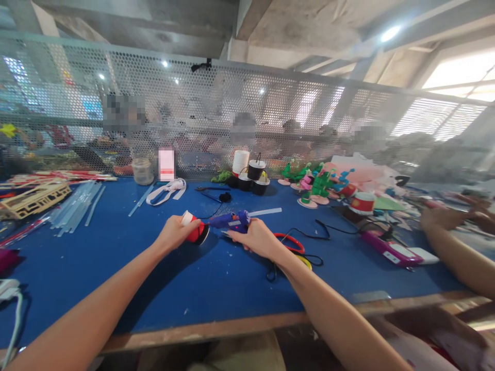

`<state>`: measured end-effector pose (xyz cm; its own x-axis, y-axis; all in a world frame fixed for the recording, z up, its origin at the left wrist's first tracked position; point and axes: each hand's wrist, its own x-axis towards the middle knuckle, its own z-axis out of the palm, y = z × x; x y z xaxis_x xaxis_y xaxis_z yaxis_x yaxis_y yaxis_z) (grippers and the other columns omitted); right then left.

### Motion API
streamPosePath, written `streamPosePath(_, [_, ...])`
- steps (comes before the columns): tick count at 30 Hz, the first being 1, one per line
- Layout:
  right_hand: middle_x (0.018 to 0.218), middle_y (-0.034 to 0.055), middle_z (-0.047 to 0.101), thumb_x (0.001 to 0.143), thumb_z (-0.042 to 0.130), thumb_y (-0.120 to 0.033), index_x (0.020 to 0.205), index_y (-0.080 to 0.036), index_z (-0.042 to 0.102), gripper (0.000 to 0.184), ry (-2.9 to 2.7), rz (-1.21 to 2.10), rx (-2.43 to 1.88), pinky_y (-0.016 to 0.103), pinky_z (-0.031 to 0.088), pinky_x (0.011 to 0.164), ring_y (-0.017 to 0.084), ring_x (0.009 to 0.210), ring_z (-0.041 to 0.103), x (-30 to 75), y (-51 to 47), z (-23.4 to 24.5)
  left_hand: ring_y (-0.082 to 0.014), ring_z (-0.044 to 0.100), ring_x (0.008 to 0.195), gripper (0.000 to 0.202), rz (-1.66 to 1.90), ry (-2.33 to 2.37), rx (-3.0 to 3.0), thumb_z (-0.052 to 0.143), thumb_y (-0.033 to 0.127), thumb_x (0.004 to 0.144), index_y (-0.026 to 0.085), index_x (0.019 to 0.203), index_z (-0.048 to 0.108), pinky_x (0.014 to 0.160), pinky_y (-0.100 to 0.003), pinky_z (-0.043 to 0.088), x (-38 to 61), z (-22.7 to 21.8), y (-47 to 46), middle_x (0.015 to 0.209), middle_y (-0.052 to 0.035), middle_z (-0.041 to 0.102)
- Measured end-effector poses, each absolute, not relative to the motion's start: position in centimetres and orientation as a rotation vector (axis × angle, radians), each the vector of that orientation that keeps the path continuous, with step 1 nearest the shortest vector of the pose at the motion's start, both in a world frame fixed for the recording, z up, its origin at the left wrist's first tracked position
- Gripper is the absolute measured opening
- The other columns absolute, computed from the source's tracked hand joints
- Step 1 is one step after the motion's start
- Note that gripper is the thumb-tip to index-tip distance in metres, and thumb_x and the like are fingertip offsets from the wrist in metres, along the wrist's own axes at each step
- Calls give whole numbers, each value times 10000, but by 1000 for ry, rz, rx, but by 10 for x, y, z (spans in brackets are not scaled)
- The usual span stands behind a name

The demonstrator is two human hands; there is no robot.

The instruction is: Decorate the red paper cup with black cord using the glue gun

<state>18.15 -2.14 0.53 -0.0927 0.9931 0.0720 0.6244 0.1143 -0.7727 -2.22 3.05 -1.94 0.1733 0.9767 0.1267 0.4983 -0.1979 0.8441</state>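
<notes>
Left of centre, your left hand (175, 234) has its fingers wrapped round a little red cup (196, 233) with a white rim and black band, tipped sideways just above the blue table (154, 288). Right next to it, your right hand (257, 238) grips the purple glue gun (232, 221), nozzle right at the cup. A hot tip that close to your fingertips could burn you, and the black cord (309, 237) by your wrist might snag.
</notes>
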Motion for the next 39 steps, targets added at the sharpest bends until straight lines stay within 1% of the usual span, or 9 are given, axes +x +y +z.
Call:
streamPosePath(6, [348,-45,443,697,551,-269,504,-159,507,226,-1789,796,-1552,169,346,351,66,323,411,181,-23,8,-86,329,456,372,919,1396,1811,534,478,627,119,536,572,448,-215,235,-23,-20,31,439,42,397])
streamPosePath(13, [351,-49,435,695,547,-267,513,-164,491,217,-1817,788,-1535,171,331,338,66,315,401,181,-25,7,-84,319,454,378,922,1413,1809,526,485,624,127,505,539,448,-217,231,-23,-19,32,433,49,376])
streamPosePath(20, [375,-38,455,700,534,-268,536,-162,507,197,-1854,723,-1536,177,344,355,78,333,428,181,-26,4,-84,334,449,350,943,1392,1787,532,458,623,128,510,545,448,-219,231,-23,-19,31,435,43,404])
streamPosePath(25, [379,-42,471,702,518,-242,553,-168,527,166,-1939,601,-1454,184,343,384,86,358,437,179,-31,4,-82,322,449,352,936,1411,1785,524,471,619,140,500,513,444,-216,222,-22,-18,29,431,50,390])
streamPosePath(30, [384,-45,450,702,504,-228,519,-178,505,189,-1994,499,-1420,194,343,413,95,398,439,178,-33,3,-83,315,452,355,924,1433,1783,514,480,624,155,487,475,438,-215,214,-23,-20,31,435,52,371])
streamPosePath(36, [415,-35,465,696,512,-227,525,-177,515,178,-2029,463,-1408,198,352,443,112,458,479,178,-32,2,-87,329,455,357,908,1444,1789,501,484,631,157,488,488,443,-217,226,-22,-19,30,435,48,386])
streamPosePath(39, [399,-31,474,704,512,-247,528,-177,526,190,-2002,489,-1450,206,366,447,121,450,496,179,-32,3,-85,321,455,358,908,1429,1799,501,483,629,157,483,484,447,-216,227,-22,-18,29,437,49,379])
